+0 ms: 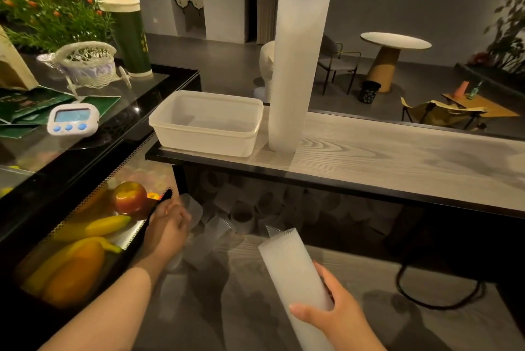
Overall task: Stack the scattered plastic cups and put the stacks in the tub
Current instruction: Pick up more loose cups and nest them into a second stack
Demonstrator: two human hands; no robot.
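My right hand [331, 313] grips a short stack of cups [295, 274], its open end tilted away so another cup can drop in. My left hand [167, 225] reaches forward, fingers curled round a loose cup [191, 210] among the scattered cups [241, 215] beyond it. Up ahead on the worktop [397, 157], the tub [207, 123] holds nothing I can see; a tall stack [295, 72] stands upright just beside it, not yet inside.

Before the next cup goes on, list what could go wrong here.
1. The tall stack stands upright right beside the tub on the upper shelf; a nudge could topple it.
2. The right hand grips only the lower end of the held stack, so its tilted top could slip apart.
3. The left hand reaches into the scattered cups in dim light under the shelf; it may scatter them further.
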